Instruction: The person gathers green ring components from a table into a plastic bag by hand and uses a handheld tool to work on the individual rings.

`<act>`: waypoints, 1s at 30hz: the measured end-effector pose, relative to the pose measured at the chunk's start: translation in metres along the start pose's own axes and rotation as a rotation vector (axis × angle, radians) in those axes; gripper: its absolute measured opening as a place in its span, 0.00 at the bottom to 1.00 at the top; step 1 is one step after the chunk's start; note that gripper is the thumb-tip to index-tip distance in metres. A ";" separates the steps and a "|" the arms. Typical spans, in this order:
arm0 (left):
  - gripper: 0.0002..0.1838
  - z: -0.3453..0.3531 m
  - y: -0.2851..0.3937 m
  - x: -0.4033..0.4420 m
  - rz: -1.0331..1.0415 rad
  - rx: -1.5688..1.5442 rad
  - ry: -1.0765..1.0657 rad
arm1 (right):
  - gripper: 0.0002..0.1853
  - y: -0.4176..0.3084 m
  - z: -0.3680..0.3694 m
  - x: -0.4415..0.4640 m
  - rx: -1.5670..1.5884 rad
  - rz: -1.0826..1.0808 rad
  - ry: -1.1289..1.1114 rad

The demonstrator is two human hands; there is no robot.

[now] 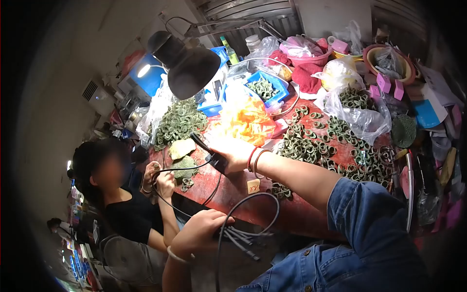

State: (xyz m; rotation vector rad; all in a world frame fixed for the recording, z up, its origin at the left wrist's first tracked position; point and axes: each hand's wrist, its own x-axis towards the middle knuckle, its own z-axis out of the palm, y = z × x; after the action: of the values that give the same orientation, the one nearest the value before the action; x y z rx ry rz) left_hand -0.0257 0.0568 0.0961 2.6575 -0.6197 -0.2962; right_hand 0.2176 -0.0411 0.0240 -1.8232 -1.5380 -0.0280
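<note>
My right hand (232, 152), partly washed out by lamp light, is over the red table with its fingers around a small black box-like device (216, 161). A black cable (187, 169) runs from that device in a loop to the left. Lower down, my left hand (203, 228) pinches the cable, which forms a big loop (278, 209) beside it. Several thin grey leads with metal-looking ends (241, 241) hang by its fingers. Below my right wrist, a small tan tag (253, 186) with red writing lies at the table's edge.
Many dark green rings (311, 146) and a pile of them (180, 119) cover the red tabletop (204, 187). A black lamp (187, 65) hangs overhead. A co-worker (129, 204) sits left, hands near a green pad (185, 168). Blue trays (270, 80) and plastic bags (357, 117) stand behind.
</note>
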 end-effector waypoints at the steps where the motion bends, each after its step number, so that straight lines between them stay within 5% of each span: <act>1: 0.27 0.001 -0.007 0.007 -0.021 0.070 -0.042 | 0.34 0.005 0.003 -0.001 0.014 -0.045 0.030; 3: 0.24 0.003 -0.017 0.018 -0.087 0.183 -0.062 | 0.35 0.006 0.006 -0.005 -0.022 -0.092 0.254; 9: 0.19 0.000 -0.052 0.024 -0.008 0.404 -0.147 | 0.33 -0.019 -0.029 -0.034 -0.170 0.303 0.077; 16: 0.09 -0.010 -0.058 0.044 0.122 0.715 -0.285 | 0.32 -0.028 -0.024 -0.070 -0.151 0.344 0.168; 24: 0.14 -0.039 -0.105 0.081 0.356 0.711 -0.056 | 0.33 -0.008 -0.001 -0.082 -0.032 0.239 0.299; 30: 0.23 -0.033 -0.140 0.080 0.370 0.623 0.196 | 0.33 0.002 0.013 -0.091 0.145 0.417 0.183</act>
State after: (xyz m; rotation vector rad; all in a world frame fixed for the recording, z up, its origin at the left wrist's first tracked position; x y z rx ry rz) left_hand 0.1066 0.1460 0.0581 2.9942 -1.2808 0.3127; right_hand 0.1877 -0.1113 -0.0280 -1.9298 -0.9892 0.1087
